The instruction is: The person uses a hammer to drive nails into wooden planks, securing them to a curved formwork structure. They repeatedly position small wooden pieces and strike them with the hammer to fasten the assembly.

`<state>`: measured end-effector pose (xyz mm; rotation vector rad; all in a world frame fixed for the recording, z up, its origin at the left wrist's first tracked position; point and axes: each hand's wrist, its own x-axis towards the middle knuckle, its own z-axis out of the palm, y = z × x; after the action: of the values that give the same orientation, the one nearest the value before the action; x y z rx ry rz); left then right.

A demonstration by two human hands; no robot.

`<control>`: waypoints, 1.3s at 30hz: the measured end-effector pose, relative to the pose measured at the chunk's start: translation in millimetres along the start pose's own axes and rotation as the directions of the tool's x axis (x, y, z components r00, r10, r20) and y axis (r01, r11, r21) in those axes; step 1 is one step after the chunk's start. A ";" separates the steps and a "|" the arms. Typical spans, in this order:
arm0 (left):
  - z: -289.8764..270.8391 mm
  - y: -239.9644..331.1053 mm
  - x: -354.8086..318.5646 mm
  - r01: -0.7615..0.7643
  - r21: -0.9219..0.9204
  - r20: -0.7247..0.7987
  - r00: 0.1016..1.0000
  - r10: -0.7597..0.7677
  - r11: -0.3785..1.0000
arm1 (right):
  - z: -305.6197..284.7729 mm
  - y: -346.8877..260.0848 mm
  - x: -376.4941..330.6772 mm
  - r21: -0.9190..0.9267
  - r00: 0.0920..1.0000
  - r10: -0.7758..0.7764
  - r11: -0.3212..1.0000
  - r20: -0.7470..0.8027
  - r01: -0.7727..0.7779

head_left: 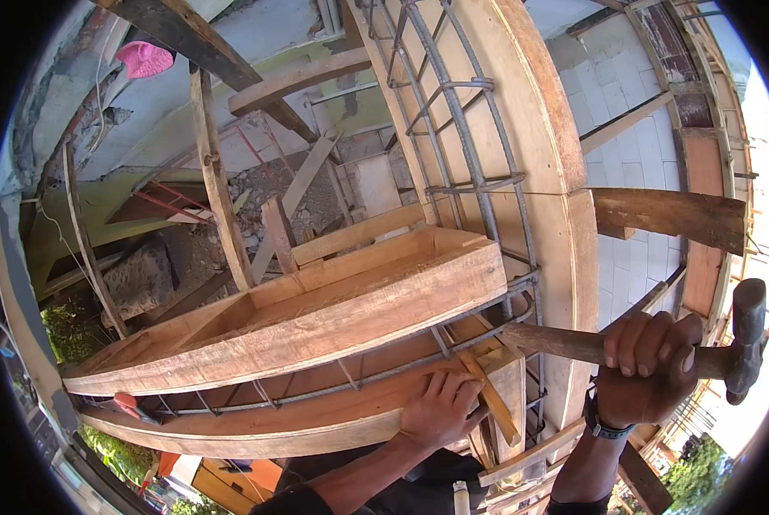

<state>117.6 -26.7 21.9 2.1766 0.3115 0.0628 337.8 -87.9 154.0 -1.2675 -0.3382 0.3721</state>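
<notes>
Dark-headed hammer point(747, 343), brown wooden handle point(565, 343)

Seen from my remote station, a long wooden formwork trough point(268, 437) carries a cage of steel reinforcing bars point(271, 402) lengthwise, with a red-tipped tool point(128, 404) lying near its left end and a short wooden strip point(491, 398) slanting across its right

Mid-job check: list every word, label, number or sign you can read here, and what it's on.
None can be read: no legible text shows on the hammer, the wooden trough or the dark wristband.
The lower-left background is too small and blurred to tell.
</notes>
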 end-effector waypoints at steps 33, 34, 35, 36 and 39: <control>8.1 0.2 -0.1 -0.015 0.037 -0.049 0.999 0.016 0.999 | -7.3 114.5 18.7 0.196 0.877 0.388 0.919 -0.284 -0.343; 9.0 -1.6 -0.4 -0.019 0.033 -0.045 0.999 0.020 0.999 | -9.2 112.9 13.9 0.170 0.885 0.384 0.921 -0.261 -0.350; 10.5 -4.3 -0.8 -0.022 0.028 -0.042 0.999 0.024 0.999 | -10.6 113.0 9.0 0.144 0.893 0.381 0.923 -0.239 -0.356; 11.3 -4.2 -0.5 -0.032 0.021 -0.036 0.999 0.033 0.999 | -9.2 126.3 5.4 0.142 0.895 0.398 0.916 -0.202 -0.376; 10.2 -0.3 0.5 -0.039 0.031 -0.029 0.999 0.040 0.999 | -17.2 123.2 1.1 0.149 0.886 0.378 0.925 -0.270 -0.349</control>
<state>119.6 -34.6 15.7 2.2142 0.2882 0.1129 336.2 -70.8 30.8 -1.2694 0.1771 0.5047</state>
